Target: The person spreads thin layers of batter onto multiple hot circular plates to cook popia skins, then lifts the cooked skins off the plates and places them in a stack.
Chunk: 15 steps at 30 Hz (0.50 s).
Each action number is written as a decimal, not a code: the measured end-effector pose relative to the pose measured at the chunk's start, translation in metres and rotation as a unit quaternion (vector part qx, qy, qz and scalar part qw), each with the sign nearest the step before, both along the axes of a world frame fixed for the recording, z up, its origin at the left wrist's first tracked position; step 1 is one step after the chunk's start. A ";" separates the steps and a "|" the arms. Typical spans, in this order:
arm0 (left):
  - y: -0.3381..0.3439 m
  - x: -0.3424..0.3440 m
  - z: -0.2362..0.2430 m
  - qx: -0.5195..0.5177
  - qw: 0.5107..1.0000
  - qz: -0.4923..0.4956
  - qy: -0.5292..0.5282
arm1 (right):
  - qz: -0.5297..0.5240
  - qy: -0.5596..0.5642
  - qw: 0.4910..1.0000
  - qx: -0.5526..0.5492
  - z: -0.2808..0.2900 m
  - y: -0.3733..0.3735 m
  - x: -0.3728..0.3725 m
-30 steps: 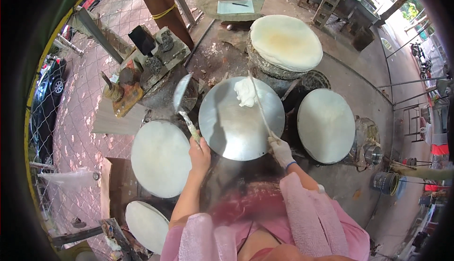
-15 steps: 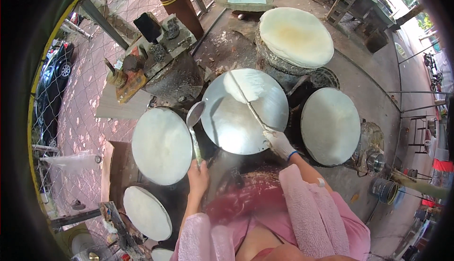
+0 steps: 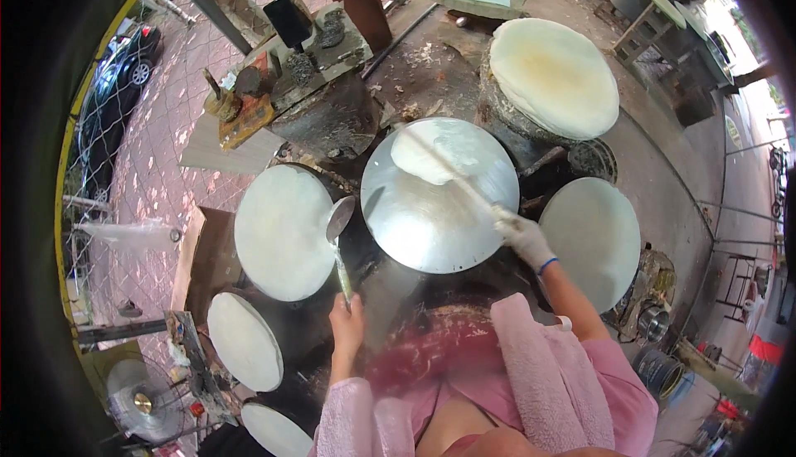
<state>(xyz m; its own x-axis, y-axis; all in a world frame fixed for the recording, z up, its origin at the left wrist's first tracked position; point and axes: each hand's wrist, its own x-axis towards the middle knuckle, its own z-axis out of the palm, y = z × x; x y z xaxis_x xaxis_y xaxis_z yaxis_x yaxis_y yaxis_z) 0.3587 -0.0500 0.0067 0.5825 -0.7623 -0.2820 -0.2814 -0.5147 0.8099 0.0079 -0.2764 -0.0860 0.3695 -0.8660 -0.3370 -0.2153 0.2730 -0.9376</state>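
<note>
My left hand (image 3: 347, 327) is closed round the handle of a ladle (image 3: 341, 220), its bowl raised between two round surfaces. My gloved right hand (image 3: 528, 241) grips a long thin stick (image 3: 466, 185), blurred by motion, which slants across a shiny round metal griddle (image 3: 414, 229). The stick's far end lies at the upper left edge of a white patch of batter (image 3: 427, 152) spread over the griddle's far part. To the left, a pale sheet (image 3: 283, 233) covers a round plate. On the right, close to my right wrist, is another pale round sheet (image 3: 593, 246).
Beyond the griddle on the right, a stack of pale round sheets (image 3: 555, 76) sits on a drum-like stand. Smaller pale discs (image 3: 245, 341) line the lower left, near a fan (image 3: 143, 403). A block stand (image 3: 332, 96) with a phone-like dark slab is at the far left, before a wire fence.
My right hand has shifted right, and the stick's angle is flatter. The batter patch reaches a little further right. The whole view has turned somewhat; my left hand still holds the ladle.
</note>
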 end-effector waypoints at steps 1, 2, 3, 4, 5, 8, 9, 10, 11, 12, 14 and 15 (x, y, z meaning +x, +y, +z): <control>0.002 -0.004 0.003 0.008 1.000 -0.001 -0.008 | -0.033 0.035 0.996 -0.080 0.001 -0.013 -0.010; 0.005 -0.003 -0.004 0.009 1.000 0.005 0.002 | -0.018 0.048 0.999 -0.011 0.008 -0.026 -0.019; 0.005 -0.005 -0.002 0.013 1.000 0.009 0.001 | 0.003 0.031 0.999 0.039 0.009 -0.028 -0.016; 0.005 -0.009 0.002 0.038 0.999 0.027 0.007 | 0.025 0.018 0.995 0.090 0.010 -0.029 -0.014; 0.003 -0.012 0.004 0.060 0.997 0.047 0.013 | 0.055 -0.024 0.991 0.116 0.011 -0.027 -0.002; 0.010 -0.018 -0.005 0.061 0.997 0.046 -0.015 | 0.096 -0.012 0.975 0.201 0.008 -0.016 0.010; 0.014 -0.020 -0.010 0.063 0.996 0.055 -0.018 | 0.121 -0.013 0.969 0.215 0.019 -0.019 0.010; 0.020 -0.022 -0.014 0.039 0.997 0.053 -0.027 | 0.127 0.024 0.980 0.153 0.032 -0.028 0.006; 0.022 -0.024 -0.017 0.015 0.998 0.047 -0.033 | 0.126 0.062 0.986 0.089 0.039 -0.042 -0.004; 0.018 -0.027 -0.014 0.014 0.998 0.045 -0.034 | 0.087 -0.034 0.994 0.058 0.005 -0.058 -0.028; 0.018 -0.031 -0.008 0.022 0.998 0.044 -0.035 | 0.080 0.050 0.993 0.069 0.021 -0.085 -0.028; 0.018 -0.033 -0.008 0.024 0.998 0.046 -0.037 | 0.100 0.089 0.981 0.141 0.028 -0.092 -0.023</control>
<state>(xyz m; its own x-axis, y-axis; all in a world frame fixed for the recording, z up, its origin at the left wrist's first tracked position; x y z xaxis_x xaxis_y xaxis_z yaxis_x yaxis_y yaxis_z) 0.3262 -0.0321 -0.0010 0.6694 -0.6919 -0.2705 -0.2894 -0.5782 0.7628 -0.0153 -0.3679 -0.0582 0.4359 -0.6445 -0.6281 -0.4451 0.4522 -0.7729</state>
